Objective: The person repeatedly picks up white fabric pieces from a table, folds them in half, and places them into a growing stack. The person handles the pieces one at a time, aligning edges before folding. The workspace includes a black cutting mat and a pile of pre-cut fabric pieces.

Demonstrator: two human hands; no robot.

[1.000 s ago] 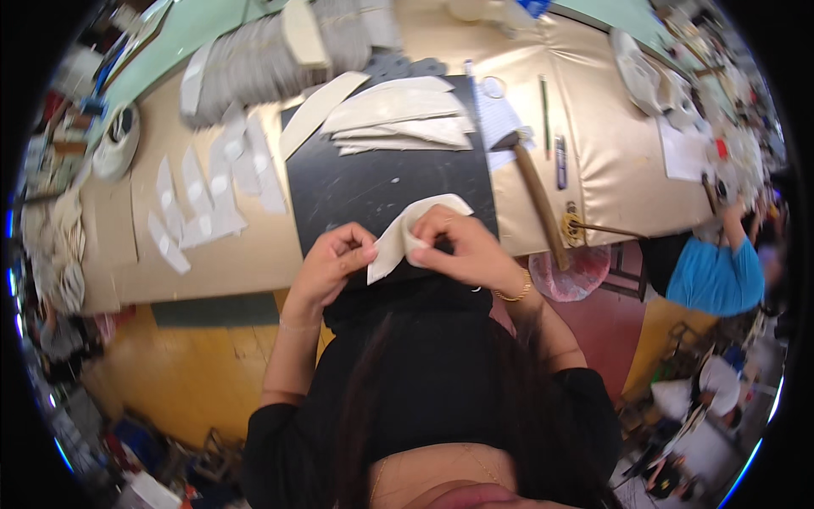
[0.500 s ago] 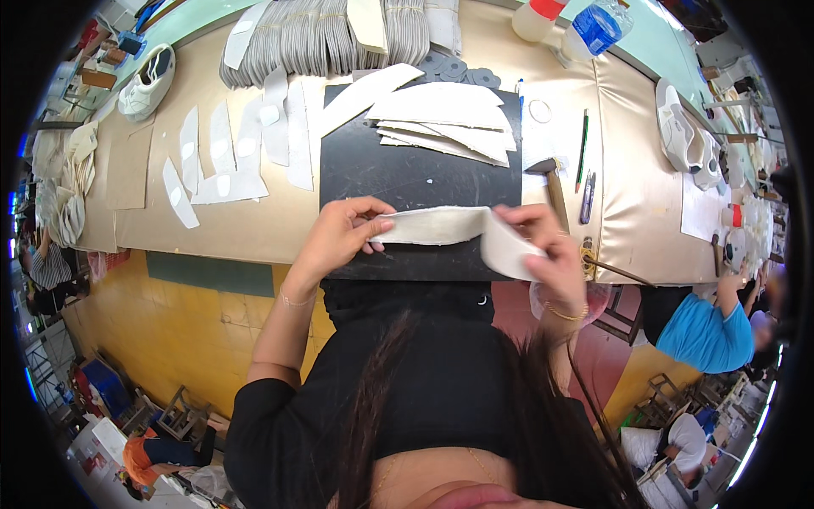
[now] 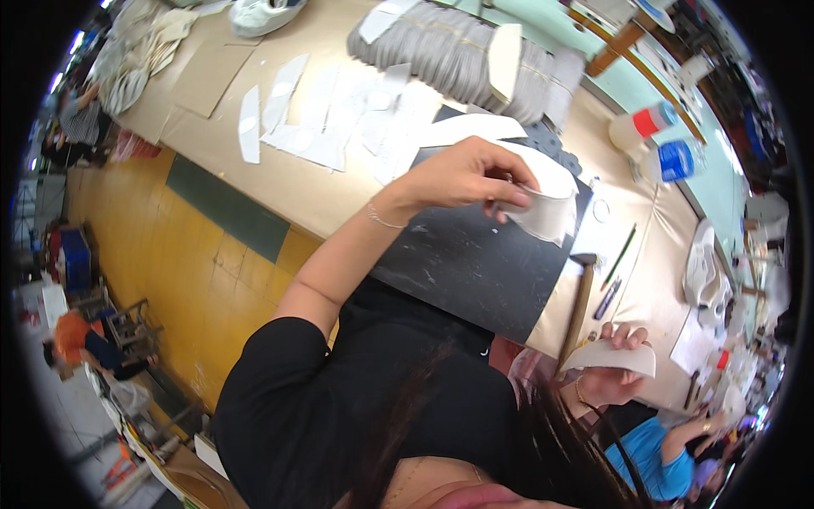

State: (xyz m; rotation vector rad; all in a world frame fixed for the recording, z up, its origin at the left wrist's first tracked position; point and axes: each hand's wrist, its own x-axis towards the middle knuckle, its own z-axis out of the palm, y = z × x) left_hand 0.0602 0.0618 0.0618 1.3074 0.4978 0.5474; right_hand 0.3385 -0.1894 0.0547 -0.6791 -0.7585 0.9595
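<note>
My left hand (image 3: pixel 475 178) reaches over the black cutting mat (image 3: pixel 475 271), thumb and fingers pinching the end of a curved off-white shoe piece (image 3: pixel 547 219) at the stack of similar pieces. Whether it grips one piece or more, I cannot tell. Off to the lower right, past the table's near edge, my right hand (image 3: pixel 615 382) holds another curved off-white shoe piece (image 3: pixel 610 358), bent in an arch. A long off-white piece (image 3: pixel 475 129) lies at the mat's far edge.
Bundled grey pieces (image 3: pixel 449 59) stand at the back. Flat white cutouts (image 3: pixel 301 140) lie to the left. A hammer (image 3: pixel 578 305), green pencil (image 3: pixel 621 256) and purple cutter (image 3: pixel 607 299) lie right of the mat. Bottles (image 3: pixel 642 125) and shoes (image 3: pixel 704 263) stand beyond; a blue-clad person (image 3: pixel 653 458) sits nearby.
Both hands held one piece before; now the right has carried it down to the right. My left hand has let go and moved up to the stack. The view has turned.
</note>
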